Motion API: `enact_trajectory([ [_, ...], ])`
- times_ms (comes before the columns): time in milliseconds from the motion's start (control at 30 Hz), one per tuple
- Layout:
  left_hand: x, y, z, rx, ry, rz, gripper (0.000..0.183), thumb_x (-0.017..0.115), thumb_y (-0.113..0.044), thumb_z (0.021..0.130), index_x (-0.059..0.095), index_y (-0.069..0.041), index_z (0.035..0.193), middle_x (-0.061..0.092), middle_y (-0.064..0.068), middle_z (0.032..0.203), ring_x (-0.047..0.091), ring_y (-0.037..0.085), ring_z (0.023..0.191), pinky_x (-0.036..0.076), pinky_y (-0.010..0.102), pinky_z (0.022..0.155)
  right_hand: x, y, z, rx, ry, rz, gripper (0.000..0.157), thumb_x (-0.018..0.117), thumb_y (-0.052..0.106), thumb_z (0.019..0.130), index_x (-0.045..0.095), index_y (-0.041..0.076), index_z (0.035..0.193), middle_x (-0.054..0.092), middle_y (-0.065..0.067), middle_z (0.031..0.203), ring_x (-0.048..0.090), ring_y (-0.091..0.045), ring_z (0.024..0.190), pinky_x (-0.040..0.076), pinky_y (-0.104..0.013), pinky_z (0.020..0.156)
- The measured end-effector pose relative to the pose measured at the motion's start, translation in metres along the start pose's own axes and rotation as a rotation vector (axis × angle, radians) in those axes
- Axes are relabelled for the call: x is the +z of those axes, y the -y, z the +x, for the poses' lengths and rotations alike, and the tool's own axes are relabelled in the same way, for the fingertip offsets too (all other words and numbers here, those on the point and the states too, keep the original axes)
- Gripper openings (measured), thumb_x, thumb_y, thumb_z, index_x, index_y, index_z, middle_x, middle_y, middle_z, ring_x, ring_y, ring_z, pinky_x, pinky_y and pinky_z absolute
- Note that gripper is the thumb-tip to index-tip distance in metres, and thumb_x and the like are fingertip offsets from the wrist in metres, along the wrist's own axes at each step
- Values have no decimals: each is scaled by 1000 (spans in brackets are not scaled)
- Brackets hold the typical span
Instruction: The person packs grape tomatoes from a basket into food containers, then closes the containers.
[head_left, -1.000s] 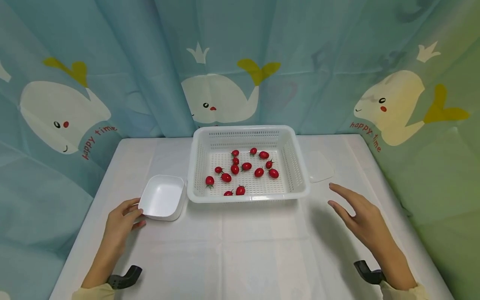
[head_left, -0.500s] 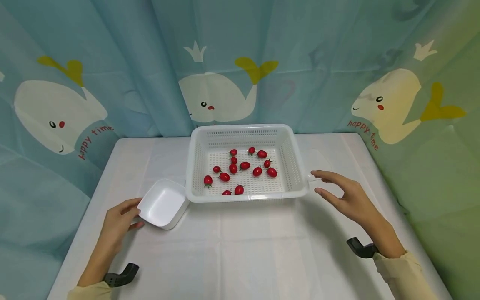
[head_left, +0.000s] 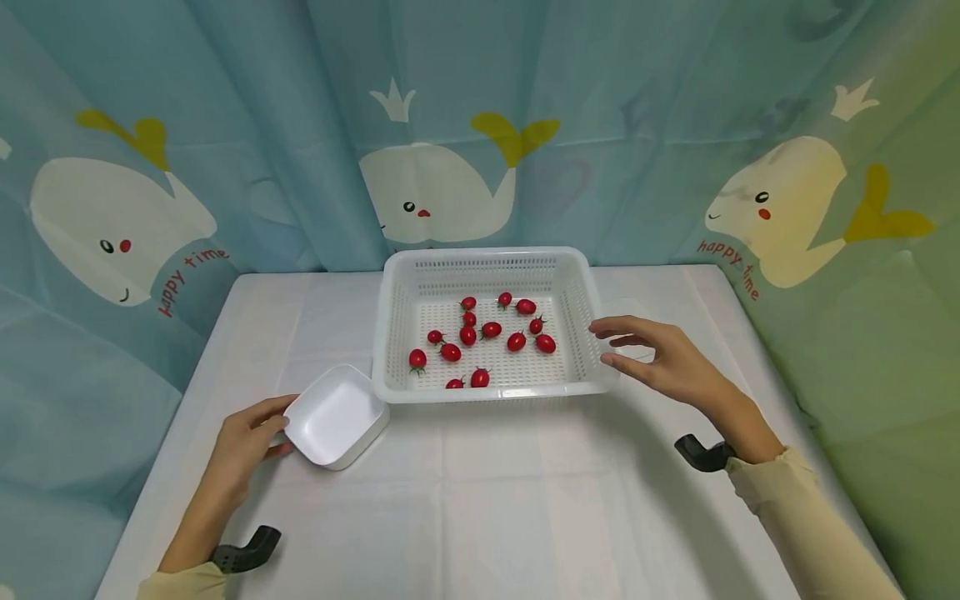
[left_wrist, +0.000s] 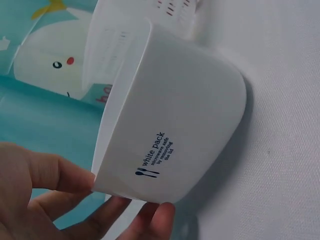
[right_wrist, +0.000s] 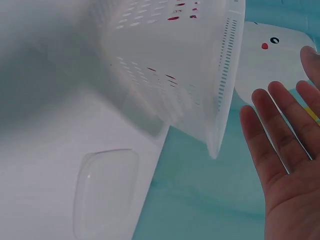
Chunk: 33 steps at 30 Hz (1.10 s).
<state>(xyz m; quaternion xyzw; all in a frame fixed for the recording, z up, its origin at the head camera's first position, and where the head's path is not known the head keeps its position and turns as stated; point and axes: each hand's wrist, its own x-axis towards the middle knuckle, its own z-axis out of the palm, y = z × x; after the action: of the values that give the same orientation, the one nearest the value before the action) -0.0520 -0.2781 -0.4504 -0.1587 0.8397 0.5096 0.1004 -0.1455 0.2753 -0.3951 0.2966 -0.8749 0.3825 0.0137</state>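
Note:
My left hand (head_left: 243, 442) grips the near-left corner of a small white plastic food container (head_left: 337, 417), its thumb and fingers at the corner wall. In the left wrist view the container (left_wrist: 170, 110) shows "white pack" lettering on its side. Nothing lies inside it. My right hand (head_left: 667, 358) hovers over the right rim of a white perforated basket (head_left: 495, 392), fingers apart and holding nothing. Several red cherry tomatoes (head_left: 491, 330) with green stems lie scattered on the basket floor. In the right wrist view the palm and fingers (right_wrist: 280, 135) are spread beside the basket wall.
A clear plastic lid (right_wrist: 107, 190) lies on the white-covered table (head_left: 495, 500), right of the basket and partly behind the right hand in the head view. A blue-green curtain (head_left: 300, 125) printed with whales hangs around the table's back and sides.
The right hand has moved left and away from me, from beside the lid to the basket's right rim. The left hand has turned the container and shifted it slightly right and nearer.

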Motion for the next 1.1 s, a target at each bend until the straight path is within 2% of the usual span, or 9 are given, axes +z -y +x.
enact_trajectory([
  [133,2,0,-1,35,14,24,43,45,-15,109,54,6,146,52,30,150,57,-10,91,62,21,77,-2,0,11,30,49,-26,45,78,7,92,67,11,136,71,-9,133,69,-24,119,60,-39,98],
  [233,4,0,-1,54,27,34,42,46,-14,109,55,4,146,54,28,149,57,-9,92,61,22,76,-3,1,20,42,81,-34,44,78,10,93,66,10,136,71,-10,132,69,-26,119,60,-44,98],
  [533,13,-2,0,106,48,37,42,49,-19,109,58,0,145,58,25,147,60,-10,95,61,23,80,-5,4,44,51,150,-30,42,77,13,95,67,10,135,72,-10,130,70,-34,117,60,-50,99],
  [833,25,-2,2,188,87,69,39,50,-24,110,63,-5,142,65,20,142,59,-10,100,57,19,83,-4,12,70,33,216,-62,42,78,16,95,66,9,134,70,-11,133,71,-31,116,59,-51,101],
  [1100,37,-2,-1,176,112,45,39,52,-27,110,64,-7,140,66,18,139,61,-5,101,55,18,83,3,15,92,35,262,-48,39,77,16,95,67,9,133,70,-9,134,70,-30,119,58,-51,103],
])
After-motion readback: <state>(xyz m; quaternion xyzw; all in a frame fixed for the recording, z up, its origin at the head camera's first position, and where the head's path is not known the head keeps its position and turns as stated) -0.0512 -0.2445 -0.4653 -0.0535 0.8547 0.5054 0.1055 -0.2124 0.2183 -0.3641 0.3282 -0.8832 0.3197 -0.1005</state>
